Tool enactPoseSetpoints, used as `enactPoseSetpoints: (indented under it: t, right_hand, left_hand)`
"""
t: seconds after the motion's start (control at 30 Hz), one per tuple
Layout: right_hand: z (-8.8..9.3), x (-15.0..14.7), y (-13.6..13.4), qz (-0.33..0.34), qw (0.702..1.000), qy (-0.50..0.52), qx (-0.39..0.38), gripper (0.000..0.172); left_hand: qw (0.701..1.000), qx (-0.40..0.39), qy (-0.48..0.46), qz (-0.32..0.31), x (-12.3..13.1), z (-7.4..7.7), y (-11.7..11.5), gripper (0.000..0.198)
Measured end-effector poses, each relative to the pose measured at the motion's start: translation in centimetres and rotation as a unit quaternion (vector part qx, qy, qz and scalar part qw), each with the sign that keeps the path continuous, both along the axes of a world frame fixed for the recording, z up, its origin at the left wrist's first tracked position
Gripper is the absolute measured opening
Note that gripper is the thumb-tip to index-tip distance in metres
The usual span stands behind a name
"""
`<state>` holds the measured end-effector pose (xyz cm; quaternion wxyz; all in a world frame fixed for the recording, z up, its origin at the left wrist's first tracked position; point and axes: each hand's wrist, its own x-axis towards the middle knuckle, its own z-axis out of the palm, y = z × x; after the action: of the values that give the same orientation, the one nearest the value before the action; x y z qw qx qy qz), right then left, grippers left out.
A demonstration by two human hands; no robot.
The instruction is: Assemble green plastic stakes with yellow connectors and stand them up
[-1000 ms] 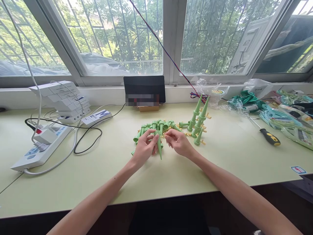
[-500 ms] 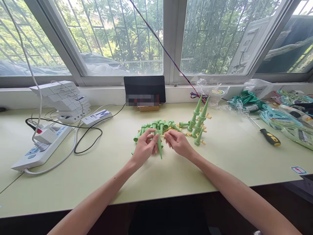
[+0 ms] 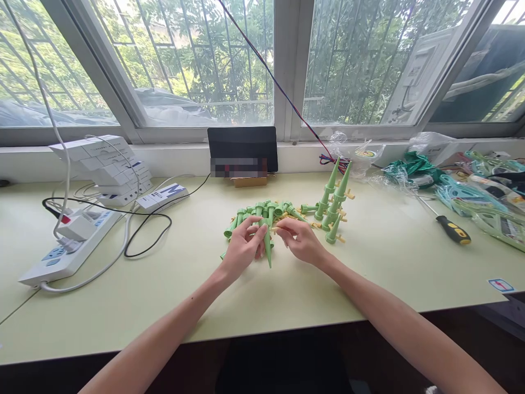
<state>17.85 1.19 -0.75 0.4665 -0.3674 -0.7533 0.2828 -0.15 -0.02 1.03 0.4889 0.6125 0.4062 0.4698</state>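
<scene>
Head view: my left hand [image 3: 245, 244] pinches one tapered green plastic spike [image 3: 268, 247], tip downward, before the loose green plastic heap [image 3: 259, 209]; my right hand [image 3: 302, 239] pinches a small yellow plastic peg [image 3: 274, 229]. Seemingly done: upright green stacks [image 3: 339, 195] with yellow stubs [image 3: 350, 195], right of the heap; outstanding: the heap.

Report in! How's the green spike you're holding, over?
Left hand holding green spike. Right hand pinching small yellow piece beside it. Pile of green spikes close behind.

The right hand [image 3: 302, 242] has changed its pose slightly: its fingertips [image 3: 283, 223] have shifted a little toward nine o'clock, nearer the green cone [image 3: 268, 249] and its small yellow peg [image 3: 274, 229].
</scene>
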Motion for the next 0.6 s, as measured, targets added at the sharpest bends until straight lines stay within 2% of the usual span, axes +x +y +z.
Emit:
enactPoseSetpoints:
  t: [0.37,0.6]
  right_hand:
    - [0.52,0.1,-0.39,0.005,0.999,-0.019,-0.045,0.042]
    - [0.26,-0.18,-0.37,0.015,0.997,0.027,-0.073,0.04]
  left_hand:
    - [0.998,0.041,0.03,-0.022,-0.11,-0.43,0.16,0.028]
    - [1.0,0.015,0.021,-0.004,0.01,0.14,0.03,0.031]
